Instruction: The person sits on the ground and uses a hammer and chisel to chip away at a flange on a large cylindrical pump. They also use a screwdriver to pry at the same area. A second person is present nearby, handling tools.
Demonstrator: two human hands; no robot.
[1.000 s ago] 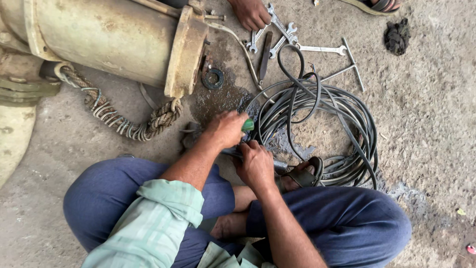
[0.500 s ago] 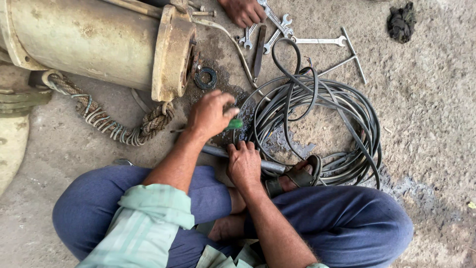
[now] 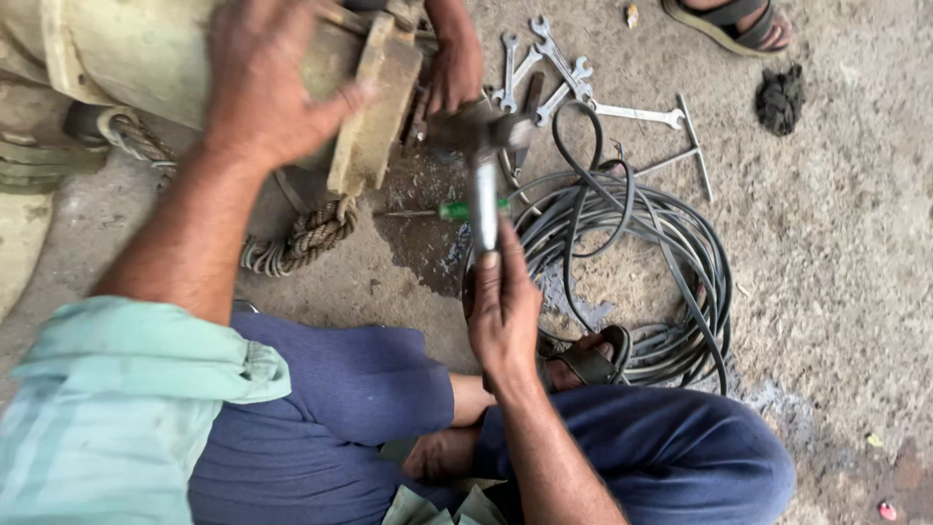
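Note:
My left hand [image 3: 267,83] is raised with its fingers apart, against the big yellowish metal cylinder [image 3: 146,53], just left of its flange [image 3: 374,107]. My right hand [image 3: 503,306] grips the metal handle of a hammer [image 3: 483,185], whose blurred head is up near the flange. A green-handled screwdriver [image 3: 457,209] lies on the wet concrete below the flange. Another person's hand [image 3: 452,68] rests at the flange's far side.
A coil of black cable [image 3: 661,253] lies to the right of the hammer. Several spanners and a T-handled tool [image 3: 583,83] lie beyond it. A thick rope [image 3: 306,238] loops under the cylinder. A black rag [image 3: 779,97] and a sandalled foot [image 3: 729,19] are at the top right.
Both hands have left the green screwdriver by the cable. My left hand rose to the cylinder, my right hand now lifts a hammer, and the view has come closer.

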